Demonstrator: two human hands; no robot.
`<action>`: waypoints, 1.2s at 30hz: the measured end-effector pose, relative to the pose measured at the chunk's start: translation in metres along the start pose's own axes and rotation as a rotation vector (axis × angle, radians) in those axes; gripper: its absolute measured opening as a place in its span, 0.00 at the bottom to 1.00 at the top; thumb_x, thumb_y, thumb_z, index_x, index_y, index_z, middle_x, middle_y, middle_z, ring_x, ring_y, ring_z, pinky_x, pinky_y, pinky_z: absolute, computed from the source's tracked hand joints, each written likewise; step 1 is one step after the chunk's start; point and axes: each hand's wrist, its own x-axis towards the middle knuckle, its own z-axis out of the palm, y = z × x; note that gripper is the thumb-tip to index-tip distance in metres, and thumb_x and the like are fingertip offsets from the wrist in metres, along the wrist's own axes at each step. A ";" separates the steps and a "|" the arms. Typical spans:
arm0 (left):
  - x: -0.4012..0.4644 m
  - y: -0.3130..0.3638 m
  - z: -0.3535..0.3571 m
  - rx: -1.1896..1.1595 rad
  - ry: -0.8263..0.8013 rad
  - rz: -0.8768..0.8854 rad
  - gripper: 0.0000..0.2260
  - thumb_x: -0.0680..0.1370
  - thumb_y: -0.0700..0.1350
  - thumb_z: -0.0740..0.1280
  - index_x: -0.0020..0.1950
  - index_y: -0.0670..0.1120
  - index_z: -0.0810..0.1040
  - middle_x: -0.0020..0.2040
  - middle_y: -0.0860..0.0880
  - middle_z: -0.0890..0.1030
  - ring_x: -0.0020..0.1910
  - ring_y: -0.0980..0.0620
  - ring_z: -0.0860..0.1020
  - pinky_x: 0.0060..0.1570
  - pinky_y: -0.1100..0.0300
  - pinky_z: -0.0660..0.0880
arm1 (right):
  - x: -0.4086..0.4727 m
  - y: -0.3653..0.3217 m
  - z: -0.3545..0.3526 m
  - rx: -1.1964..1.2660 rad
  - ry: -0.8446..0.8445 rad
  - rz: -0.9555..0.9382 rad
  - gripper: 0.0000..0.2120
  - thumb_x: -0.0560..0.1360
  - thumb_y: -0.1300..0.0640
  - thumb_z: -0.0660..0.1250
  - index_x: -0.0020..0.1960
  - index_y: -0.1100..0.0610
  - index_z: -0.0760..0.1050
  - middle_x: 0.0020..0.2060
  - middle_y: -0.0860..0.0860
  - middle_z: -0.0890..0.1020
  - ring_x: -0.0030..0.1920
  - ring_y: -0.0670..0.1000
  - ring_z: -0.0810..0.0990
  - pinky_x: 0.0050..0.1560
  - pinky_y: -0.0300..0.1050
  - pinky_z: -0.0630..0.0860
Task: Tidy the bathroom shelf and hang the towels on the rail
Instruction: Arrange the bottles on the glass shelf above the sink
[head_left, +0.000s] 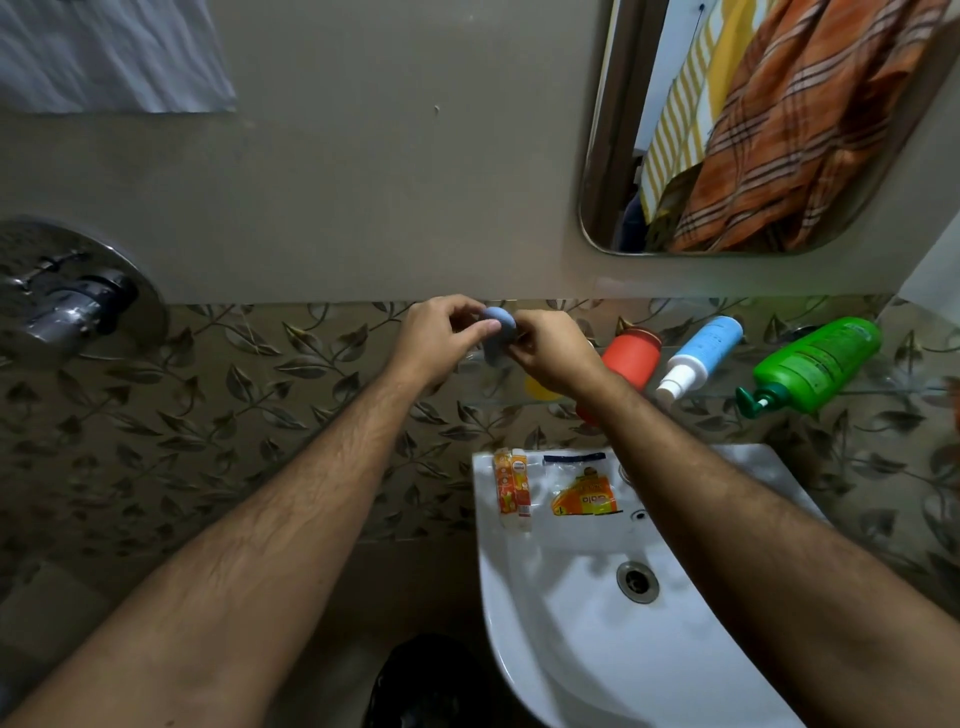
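Centrally, both hands, left hand (439, 338) and right hand (550, 353), pinch one blue-grey object (497, 332); three bottles (698, 358) line the glass shelf (857, 392) at right

Both bare forearms are stretched forward and angled in so the 2 hands meet up near the wall. The left hand (434, 338) is curled, thumb laid across the top of a small blue object (497, 332) that's gripped between both hands. The right hand (553, 353) is curled too, fingers tucked in on the object's other side, knuckles turned toward the camera.
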 end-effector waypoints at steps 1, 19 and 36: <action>0.000 -0.002 0.001 -0.023 -0.020 -0.022 0.15 0.74 0.50 0.73 0.59 0.48 0.81 0.53 0.51 0.83 0.52 0.56 0.80 0.53 0.59 0.78 | 0.000 0.001 -0.001 0.041 -0.010 0.027 0.10 0.76 0.55 0.68 0.55 0.58 0.80 0.47 0.54 0.84 0.47 0.53 0.82 0.50 0.56 0.80; -0.027 -0.023 0.012 -0.267 -0.074 -0.170 0.12 0.75 0.47 0.72 0.58 0.50 0.80 0.51 0.54 0.83 0.53 0.55 0.80 0.58 0.46 0.77 | -0.008 -0.007 -0.007 0.260 -0.132 0.071 0.15 0.76 0.57 0.70 0.61 0.59 0.78 0.55 0.55 0.83 0.51 0.48 0.80 0.53 0.43 0.77; -0.080 0.001 0.042 -0.006 0.230 0.165 0.07 0.74 0.43 0.73 0.51 0.44 0.81 0.45 0.49 0.82 0.43 0.58 0.77 0.42 0.73 0.72 | -0.016 0.013 -0.033 -0.148 -0.026 0.104 0.11 0.76 0.60 0.68 0.57 0.53 0.80 0.53 0.52 0.85 0.54 0.55 0.82 0.55 0.56 0.79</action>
